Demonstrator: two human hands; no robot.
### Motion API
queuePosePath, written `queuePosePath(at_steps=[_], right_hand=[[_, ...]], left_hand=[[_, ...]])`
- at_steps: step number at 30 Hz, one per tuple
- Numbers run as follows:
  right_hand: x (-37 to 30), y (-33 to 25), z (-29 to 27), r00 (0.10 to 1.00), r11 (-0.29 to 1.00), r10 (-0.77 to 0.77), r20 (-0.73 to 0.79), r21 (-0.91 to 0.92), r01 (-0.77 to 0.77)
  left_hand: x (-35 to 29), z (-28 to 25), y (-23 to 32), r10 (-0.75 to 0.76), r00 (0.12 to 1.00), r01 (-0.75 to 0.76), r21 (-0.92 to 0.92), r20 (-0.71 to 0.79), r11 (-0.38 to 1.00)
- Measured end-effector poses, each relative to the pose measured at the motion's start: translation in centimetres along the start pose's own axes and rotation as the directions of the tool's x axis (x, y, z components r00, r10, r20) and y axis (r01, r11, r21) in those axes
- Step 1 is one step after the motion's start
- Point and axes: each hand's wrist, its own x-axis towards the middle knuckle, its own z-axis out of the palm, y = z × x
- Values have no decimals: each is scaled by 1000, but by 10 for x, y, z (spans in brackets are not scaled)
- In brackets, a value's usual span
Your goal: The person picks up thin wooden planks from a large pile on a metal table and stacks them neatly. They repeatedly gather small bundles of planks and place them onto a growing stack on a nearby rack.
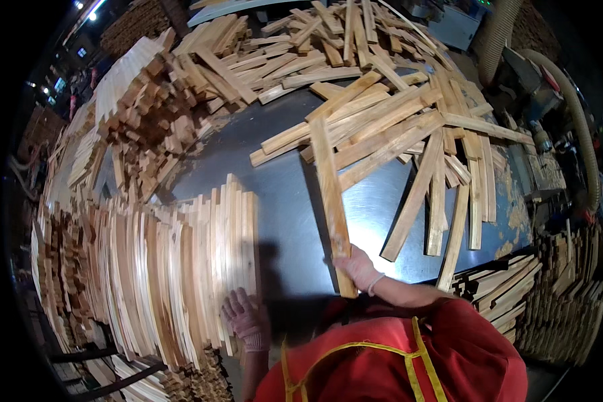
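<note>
Board: one long board (pixel 328 194), centre of frame, slanting from the pile (pixel 388 127) at upper centre down to the person's waist.
Right hand: right hand (pixel 359 270) gloved, fingers closed round the board close to its near end, right of centre.
Left hand: left hand (pixel 246 318) gloved, fingers a bit spread, wrapped round nothing, at the lower right corner of the row (pixel 174 268). Can't tell if it's pressing.
Far end: from here it overlaps the pile; can't tell if it's touching. If it is, a sideways pull could catch and drag neighbours along.
Grip: all at one end, so the long free length could dip or swing. Cause: leverage on one wrist.
Row: right face looks unbraced apart from the left hand. A knock from the board could tip the outer pieces onto the bare table (pixel 288 261).
Pile: crossed and loose, lower pieces probably free to slide if bumped.
Stack: upper left stack (pixel 134 87) is ragged; jolting the table might shift it.
Gloves: look thin, so splinters are plausible.
</note>
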Motion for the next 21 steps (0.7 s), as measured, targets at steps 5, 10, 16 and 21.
queuePosePath(at_steps=[5, 10, 16, 21], right_hand=[[122, -265, -154, 741, 774, -633, -226, -168, 610], [161, -272, -204, 750, 770, -557, -356, 117, 628], [197, -13, -132, 844, 934, 57, -533, 327, 144], [181, -57, -103, 950, 822, 49, -307, 553, 136]], left_hand=[[17, -60, 48, 179, 964, -111, -314, 198, 943], [29, -60, 100, 224, 968, -155, -431, 114, 889], [126, -23, 144, 329, 944, -293, -427, 10, 855], [253, 29, 189, 383, 920, -378, -458, -85, 804]])
